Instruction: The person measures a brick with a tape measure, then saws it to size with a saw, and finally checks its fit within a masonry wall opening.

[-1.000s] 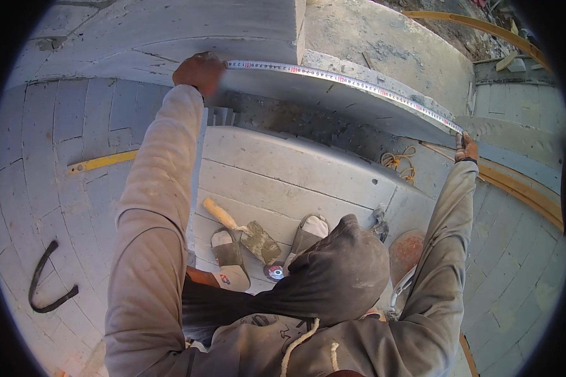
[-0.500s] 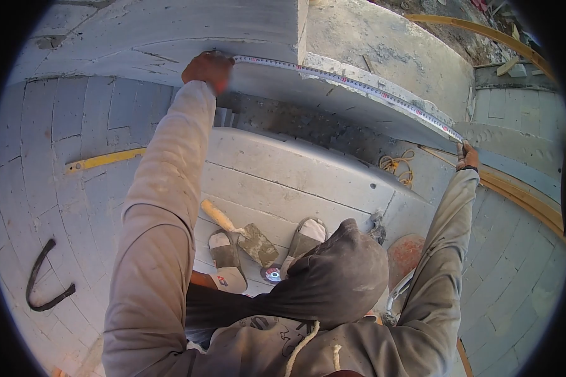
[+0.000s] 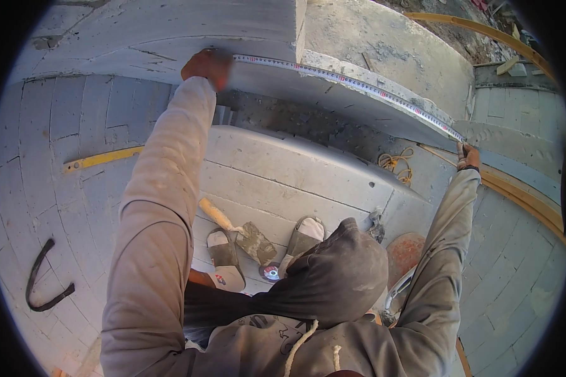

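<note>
Shifted slightly inward along the wall [image 3: 233, 28] since the earlier frame, the L hand [image 3: 204, 68] anchors one end of the tape measure [image 3: 341, 78]; its fingers are blurred, grip can't be told. Near the feet, a trowel [image 3: 256, 244] lies w/in reach. Btwn the hands, the tape spans the concrete ledge's [image 3: 383, 41] edge, apparently held taut for a straight reading. Past the coiled cord [image 3: 393, 164], R hand [image 3: 467, 156] pinches the far end w/ fingers narrow, likely to fix it.
</note>
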Available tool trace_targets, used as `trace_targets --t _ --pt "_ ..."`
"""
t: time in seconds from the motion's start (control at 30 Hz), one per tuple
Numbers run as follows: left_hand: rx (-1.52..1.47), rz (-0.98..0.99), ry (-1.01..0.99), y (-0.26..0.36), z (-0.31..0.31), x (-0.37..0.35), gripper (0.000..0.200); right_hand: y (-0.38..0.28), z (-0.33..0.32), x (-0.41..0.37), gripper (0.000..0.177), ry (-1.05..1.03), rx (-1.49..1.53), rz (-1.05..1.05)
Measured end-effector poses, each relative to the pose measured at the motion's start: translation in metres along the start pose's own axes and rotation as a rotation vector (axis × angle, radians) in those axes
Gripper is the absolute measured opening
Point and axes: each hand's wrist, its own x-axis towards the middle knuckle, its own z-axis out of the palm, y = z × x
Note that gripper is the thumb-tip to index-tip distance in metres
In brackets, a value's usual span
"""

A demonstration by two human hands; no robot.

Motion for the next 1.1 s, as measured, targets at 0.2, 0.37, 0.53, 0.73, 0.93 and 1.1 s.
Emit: trace_targets --t 0.2,0.37,0.53,0.73,0.93,1.1 --pt "0.030 0.023 -0.068 0.005 -0.009 -0.001 0.052 -0.001 0.003 -0.005 0.015 0.013 0.019 0.004" --pt "-0.054 -0.040 -0.061 0.005 -0.004 0.004 0.052 -0.002 0.004 -0.009 0.015 0.014 -0.001 -0.012" --pt "0.110 -0.093 -0.150 0.018 -0.015 -0.001 0.031 -0.004 0.005 -0.009 0.015 -0.003 -0.003 0.014" --pt "0.147 -0.058 -0.144 0.019 -0.010 -0.004 0.030 -0.001 0.005 -0.008 0.015 0.026 0.004 0.005" --pt "0.086 0.055 -0.099 0.009 -0.002 -0.001 0.045 0.000 0.003 -0.004 0.013 0.039 0.025 0.001" --pt "0.123 0.038 -0.070 -0.017 0.037 0.022 0.034 0.003 0.002 -0.002 0.019 0.007 -0.021 0.008"
